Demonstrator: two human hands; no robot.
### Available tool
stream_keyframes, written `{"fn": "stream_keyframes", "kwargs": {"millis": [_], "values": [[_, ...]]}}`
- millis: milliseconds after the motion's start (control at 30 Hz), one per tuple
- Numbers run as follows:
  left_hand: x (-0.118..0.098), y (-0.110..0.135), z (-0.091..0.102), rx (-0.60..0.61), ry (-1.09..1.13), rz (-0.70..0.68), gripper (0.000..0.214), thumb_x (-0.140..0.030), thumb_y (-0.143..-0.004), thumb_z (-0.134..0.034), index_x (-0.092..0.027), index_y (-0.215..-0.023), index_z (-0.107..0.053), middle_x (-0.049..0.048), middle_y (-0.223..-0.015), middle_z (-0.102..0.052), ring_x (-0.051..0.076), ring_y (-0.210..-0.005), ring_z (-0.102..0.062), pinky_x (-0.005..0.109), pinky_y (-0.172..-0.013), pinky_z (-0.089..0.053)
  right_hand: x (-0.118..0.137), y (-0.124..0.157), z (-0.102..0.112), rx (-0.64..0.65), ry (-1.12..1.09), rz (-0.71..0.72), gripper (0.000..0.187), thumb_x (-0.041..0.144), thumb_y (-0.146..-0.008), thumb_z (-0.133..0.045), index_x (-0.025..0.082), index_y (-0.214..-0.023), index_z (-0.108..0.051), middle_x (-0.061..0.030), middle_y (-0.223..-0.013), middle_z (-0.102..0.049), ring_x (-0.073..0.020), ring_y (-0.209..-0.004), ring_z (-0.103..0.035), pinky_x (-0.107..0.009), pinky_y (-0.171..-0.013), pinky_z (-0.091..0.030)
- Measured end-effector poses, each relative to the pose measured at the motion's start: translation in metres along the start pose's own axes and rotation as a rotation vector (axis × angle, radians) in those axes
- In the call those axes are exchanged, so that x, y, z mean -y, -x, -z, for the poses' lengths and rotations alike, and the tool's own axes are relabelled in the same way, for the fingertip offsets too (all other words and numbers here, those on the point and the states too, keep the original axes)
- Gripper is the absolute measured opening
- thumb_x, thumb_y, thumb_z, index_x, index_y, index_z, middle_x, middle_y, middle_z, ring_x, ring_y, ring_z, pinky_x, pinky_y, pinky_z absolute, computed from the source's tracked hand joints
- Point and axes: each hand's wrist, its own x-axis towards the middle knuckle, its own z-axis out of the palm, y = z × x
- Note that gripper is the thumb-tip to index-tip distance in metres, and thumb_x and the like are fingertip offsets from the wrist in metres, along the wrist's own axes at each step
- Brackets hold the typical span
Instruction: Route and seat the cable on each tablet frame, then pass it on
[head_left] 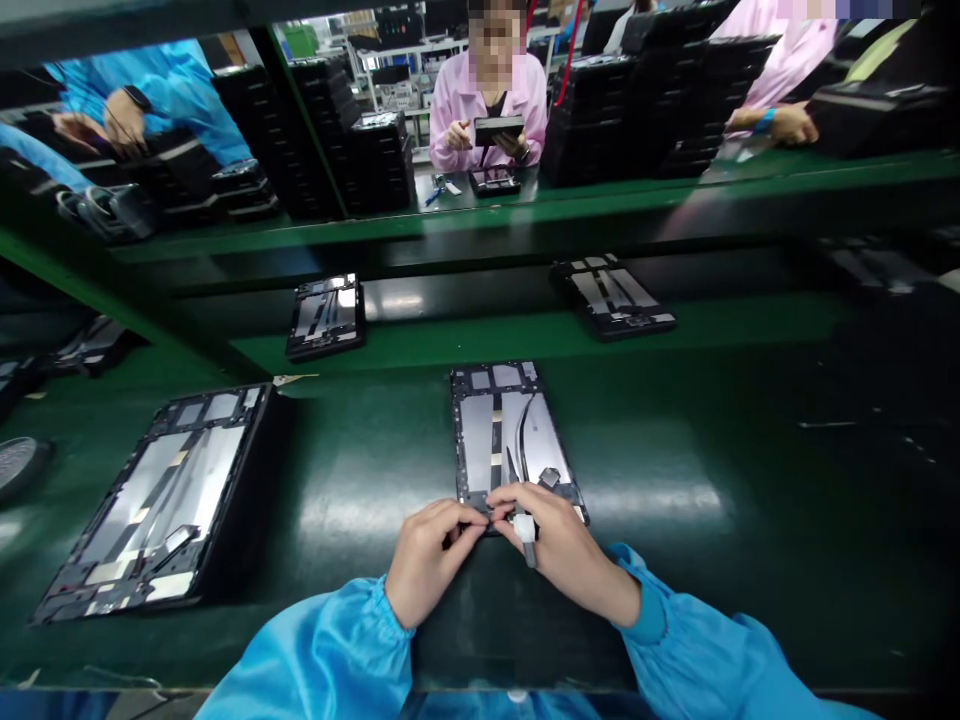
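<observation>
An opened tablet (472, 430) lies flat on the green bench in front of me, its silver inside, dark ribbon cables and a small square part showing. At its near edge, my left hand (435, 550) pinches thumb and forefinger together; whatever is between them is too small to make out. Close beside it, my right hand (559, 545) is closed around a pair of tweezers (529, 552) with a white wrapping, the dark tips pointing away over the tablet. The right thumb and forefinger also come together at that edge, and the fingers hide this spot.
A stack of opened tablets (161, 490) stands to my left. Two more tablet units, one at left (326, 312) and one at right (613, 295), lie further back. Beyond a green ledge (637, 205), a person in pink (487, 100) works among tall black stacks (622, 110).
</observation>
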Motion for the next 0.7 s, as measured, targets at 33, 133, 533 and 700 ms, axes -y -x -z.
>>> {"fn": "stream_keyframes", "kwargs": {"millis": [33, 133, 533, 700], "values": [[0.001, 0.001, 0.0, -0.009, -0.006, -0.008, 0.019, -0.032, -0.097, -0.053, -0.02, -0.097, -0.069, -0.0003, -0.074, -0.066, 0.011, -0.06, -0.057, 0.022, -0.06, -0.048, 0.0, 0.0, -0.001, -0.009, -0.008, -0.005, 0.019, 0.012, -0.09, -0.058, 0.023, -0.104, -0.063, -0.0034, -0.087, -0.07, -0.0215, -0.084, -0.067, -0.033, -0.075, -0.053], [0.002, 0.003, 0.001, -0.014, -0.039, -0.048, 0.017, -0.031, -0.097, -0.055, -0.022, -0.101, -0.068, 0.0002, -0.078, -0.067, 0.013, -0.067, -0.06, 0.023, -0.064, -0.049, 0.0, 0.0, 0.0, -0.005, -0.012, -0.006, 0.019, 0.012, -0.089, -0.059, 0.024, -0.104, -0.061, -0.0016, -0.085, -0.071, -0.0207, -0.083, -0.067, -0.033, -0.076, -0.052], [0.0, 0.013, 0.007, 0.04, -0.335, -0.156, 0.019, -0.025, -0.1, -0.048, -0.021, -0.1, -0.067, 0.0024, -0.087, -0.062, 0.015, -0.077, -0.061, 0.023, -0.063, -0.049, -0.002, 0.004, -0.01, -0.007, 0.021, 0.033, 0.043, -0.002, -0.084, -0.048, 0.026, -0.116, -0.057, -0.0029, -0.089, -0.068, -0.0235, -0.088, -0.062, -0.038, -0.08, -0.049], [0.009, 0.027, 0.014, 0.053, -0.597, -0.37, 0.032, -0.014, -0.102, -0.038, -0.018, -0.128, -0.057, 0.0074, -0.109, -0.065, 0.016, -0.085, -0.059, 0.026, -0.069, -0.05, -0.005, 0.005, -0.01, 0.02, 0.053, 0.063, 0.061, -0.01, -0.075, -0.044, 0.027, -0.122, -0.057, -0.0037, -0.091, -0.066, -0.0237, -0.086, -0.059, -0.038, -0.078, -0.048]]}}
